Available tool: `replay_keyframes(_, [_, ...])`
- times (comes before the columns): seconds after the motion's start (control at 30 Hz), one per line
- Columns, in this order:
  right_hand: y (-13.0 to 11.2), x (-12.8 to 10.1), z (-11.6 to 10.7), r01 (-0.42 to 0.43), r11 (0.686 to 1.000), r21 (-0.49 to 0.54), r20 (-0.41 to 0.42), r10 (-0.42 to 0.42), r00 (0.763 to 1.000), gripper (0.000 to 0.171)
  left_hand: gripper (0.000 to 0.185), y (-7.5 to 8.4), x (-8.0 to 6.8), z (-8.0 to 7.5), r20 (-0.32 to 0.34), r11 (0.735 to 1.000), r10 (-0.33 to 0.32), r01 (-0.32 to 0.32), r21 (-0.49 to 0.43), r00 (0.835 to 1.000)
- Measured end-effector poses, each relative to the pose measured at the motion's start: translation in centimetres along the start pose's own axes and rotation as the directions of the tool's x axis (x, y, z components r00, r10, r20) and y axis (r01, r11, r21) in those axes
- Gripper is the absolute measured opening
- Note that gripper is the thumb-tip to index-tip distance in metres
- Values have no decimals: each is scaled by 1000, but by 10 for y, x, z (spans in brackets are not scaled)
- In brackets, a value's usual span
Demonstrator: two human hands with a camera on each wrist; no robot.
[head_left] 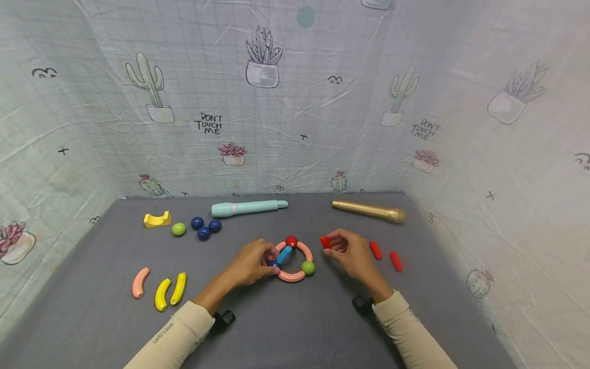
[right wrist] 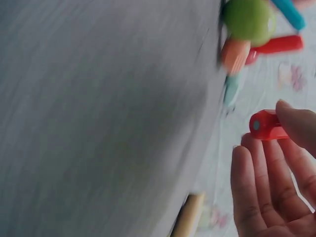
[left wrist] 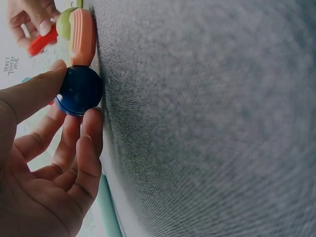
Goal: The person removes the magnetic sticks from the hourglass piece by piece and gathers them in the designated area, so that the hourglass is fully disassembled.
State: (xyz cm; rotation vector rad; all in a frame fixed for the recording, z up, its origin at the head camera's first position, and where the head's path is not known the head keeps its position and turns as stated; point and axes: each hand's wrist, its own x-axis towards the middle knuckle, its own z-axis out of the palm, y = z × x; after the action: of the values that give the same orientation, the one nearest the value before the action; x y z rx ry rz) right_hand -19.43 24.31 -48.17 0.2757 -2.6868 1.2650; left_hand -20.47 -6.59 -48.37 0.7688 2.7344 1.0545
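Note:
Near the middle of the table lies a ring of pink curved pieces (head_left: 291, 277) joined by a red ball (head_left: 291, 240), a green ball (head_left: 308, 267) and a dark blue ball (left wrist: 81, 91). My left hand (head_left: 252, 261) pinches the dark blue ball between thumb and fingers. A light blue stick (head_left: 284, 254) rises from the ring beside that hand. To the ring's right, my right hand (head_left: 352, 252) holds a short red stick (right wrist: 266, 126) between thumb and fingertips, raised off the table. Another red stick (right wrist: 280, 44) stands up by the red ball in the right wrist view.
Two red sticks (head_left: 376, 250) lie right of the right hand. Behind are a teal microphone (head_left: 249, 207) and a gold one (head_left: 369, 210). Leftward lie a yellow block (head_left: 157, 220), a green ball (head_left: 178, 229), blue balls (head_left: 204, 233), a pink curve (head_left: 140, 283) and yellow curves (head_left: 162, 294).

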Motion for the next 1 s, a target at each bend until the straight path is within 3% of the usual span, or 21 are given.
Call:
replay_keyframes(0.2, [27,0,-26,-60,990,-130,-29,57,998,30,24,-1,0,0,4,1000,-4,4,-13,1000])
replay_keyframes(0.33, [40,0,-38,-73,965,-251,-36,66,997,30,23,-2,0,0,7,1000,-6,6,-27,1000])
replay_keyframes(0.63, [39,0,-44,25,886,-463,-49,-54,997,31,23,-3,-1,-1,14,999,-15,16,-42,1000])
replay_keyframes(0.73, [31,1,-36,65,886,-459,-90,-119,989,34,23,-3,-1,-1,20,998,-26,27,-48,999])
replay_keyframes(0.8, [23,2,-27,109,904,-414,-93,-161,982,34,23,-3,-2,-1,21,998,-33,34,-51,999])
replay_keyframes(0.9, [6,4,-11,172,946,-275,-33,-189,982,35,23,-4,-2,-1,20,998,-35,36,-53,999])
replay_keyframes(1.0, [-11,8,5,181,976,-125,58,-174,983,35,23,-4,-2,0,17,998,-26,27,-62,1000])
